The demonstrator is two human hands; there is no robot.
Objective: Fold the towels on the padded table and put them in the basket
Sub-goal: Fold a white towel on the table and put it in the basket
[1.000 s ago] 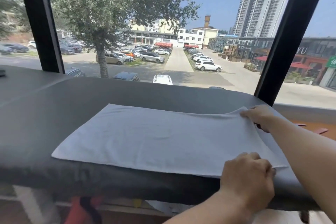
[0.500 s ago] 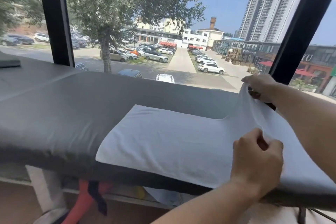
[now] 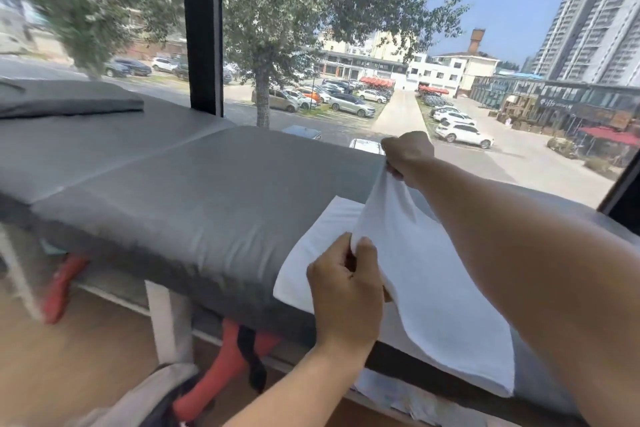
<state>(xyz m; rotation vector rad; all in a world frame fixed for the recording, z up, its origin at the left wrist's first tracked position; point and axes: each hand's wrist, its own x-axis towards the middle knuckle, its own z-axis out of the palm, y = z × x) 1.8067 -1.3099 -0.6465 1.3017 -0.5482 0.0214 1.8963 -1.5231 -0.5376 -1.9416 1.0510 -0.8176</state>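
Left hand (image 3: 344,291): nearest, fingers and thumb curled, pinching the near corner of the white towel (image 3: 426,288). Right hand (image 3: 408,158): farther out, fingers closed on the far corner, lifted above the padded table (image 3: 194,198). The towel's remainder lies flat beneath and between both hands.

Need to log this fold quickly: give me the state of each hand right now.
Left hand: closed, pinching the near corner of the white rectangular cloth towel.
Right hand: closed, pinching the towel's far corner, raised off the grey padded table.
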